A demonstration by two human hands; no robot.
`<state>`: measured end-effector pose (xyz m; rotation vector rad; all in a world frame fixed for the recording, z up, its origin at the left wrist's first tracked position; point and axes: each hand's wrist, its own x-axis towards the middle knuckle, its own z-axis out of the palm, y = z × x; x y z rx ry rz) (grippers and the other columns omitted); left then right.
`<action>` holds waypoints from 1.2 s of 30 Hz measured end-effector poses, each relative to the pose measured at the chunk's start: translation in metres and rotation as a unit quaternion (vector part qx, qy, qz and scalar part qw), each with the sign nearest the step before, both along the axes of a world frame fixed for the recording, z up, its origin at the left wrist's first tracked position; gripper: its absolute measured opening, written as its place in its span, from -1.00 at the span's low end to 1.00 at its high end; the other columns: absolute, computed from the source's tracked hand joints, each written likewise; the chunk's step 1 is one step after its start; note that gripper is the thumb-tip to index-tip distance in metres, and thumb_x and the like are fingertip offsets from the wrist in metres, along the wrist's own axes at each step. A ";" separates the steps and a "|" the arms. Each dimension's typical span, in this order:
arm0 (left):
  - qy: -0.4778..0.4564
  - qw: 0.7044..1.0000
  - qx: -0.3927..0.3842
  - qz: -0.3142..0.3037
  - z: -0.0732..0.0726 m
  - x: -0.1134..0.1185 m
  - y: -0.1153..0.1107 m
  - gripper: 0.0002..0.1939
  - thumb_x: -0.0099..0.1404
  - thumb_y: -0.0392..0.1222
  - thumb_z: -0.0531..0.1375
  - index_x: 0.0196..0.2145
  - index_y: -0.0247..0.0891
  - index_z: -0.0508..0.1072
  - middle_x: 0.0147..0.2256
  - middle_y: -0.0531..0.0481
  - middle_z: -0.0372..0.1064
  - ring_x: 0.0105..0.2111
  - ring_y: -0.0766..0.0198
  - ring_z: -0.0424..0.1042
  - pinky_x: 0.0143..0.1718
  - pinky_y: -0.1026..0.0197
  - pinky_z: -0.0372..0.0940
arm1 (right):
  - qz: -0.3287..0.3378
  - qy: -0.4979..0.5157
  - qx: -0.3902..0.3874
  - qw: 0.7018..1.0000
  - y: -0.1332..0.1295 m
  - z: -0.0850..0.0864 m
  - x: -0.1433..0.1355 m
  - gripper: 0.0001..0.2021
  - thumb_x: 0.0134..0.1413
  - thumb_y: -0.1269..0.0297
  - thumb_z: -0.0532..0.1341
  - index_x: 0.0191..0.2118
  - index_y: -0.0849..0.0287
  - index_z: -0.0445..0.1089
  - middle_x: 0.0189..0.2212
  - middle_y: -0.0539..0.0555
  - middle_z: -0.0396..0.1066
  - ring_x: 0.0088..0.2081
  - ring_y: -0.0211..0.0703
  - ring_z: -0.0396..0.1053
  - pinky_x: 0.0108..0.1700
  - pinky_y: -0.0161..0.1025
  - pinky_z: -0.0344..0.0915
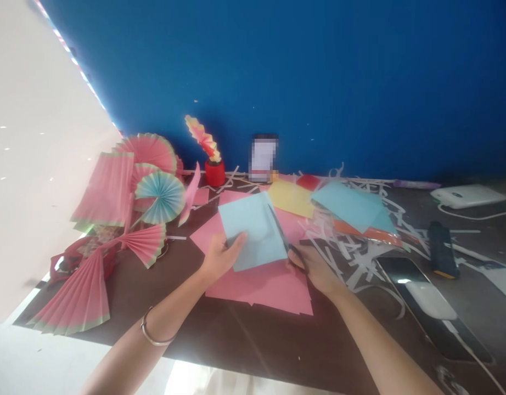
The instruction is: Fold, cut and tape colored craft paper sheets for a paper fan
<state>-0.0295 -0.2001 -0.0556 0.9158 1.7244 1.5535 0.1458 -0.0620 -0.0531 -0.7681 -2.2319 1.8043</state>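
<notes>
My left hand (224, 255) grips a light blue sheet of paper (253, 230) by its lower left side, thumb on top. A pair of scissors (282, 227) is in my right hand (313, 266), its blades lying along the sheet's right edge. Whether the blades are parted is hard to make out. Beneath the blue sheet several pink sheets (261, 288) lie spread on the dark table. A yellow sheet (292, 198) and another light blue sheet (352, 203) rest just behind, to the right.
Folded paper fans (82, 296) crowd the left side. A red pot (215, 173) and a propped phone (263, 156) stand by the blue wall. Paper strips (368, 266) litter the right, near a dark phone (434, 312), a black object (442, 249) and a white device (469, 195) with a cable.
</notes>
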 end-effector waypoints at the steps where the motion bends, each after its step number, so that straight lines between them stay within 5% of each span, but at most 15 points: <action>1: 0.000 1.000 0.002 -0.002 0.000 0.000 0.000 -0.65 0.20 0.05 0.11 -0.50 -0.31 0.38 -0.56 0.04 0.24 -0.56 0.35 0.22 -0.57 0.29 0.15 | -0.001 -0.003 -0.002 1.000 0.000 0.000 0.000 -0.57 0.02 -0.10 0.07 -0.62 0.13 0.06 -0.70 -0.06 0.13 -0.61 -0.29 0.10 -0.51 -0.27 0.07; 36: 0.001 1.000 0.020 -0.017 0.001 0.002 0.000 -0.69 0.22 0.02 0.11 -0.36 -0.29 0.46 -0.38 -0.04 0.43 -0.40 0.24 0.38 -0.43 0.27 0.27 | -0.017 0.011 -0.020 1.000 -0.004 0.004 0.000 -0.62 0.01 -0.02 0.08 -0.62 0.12 0.02 -0.71 -0.09 0.07 -0.62 -0.31 0.02 -0.54 -0.29 -0.02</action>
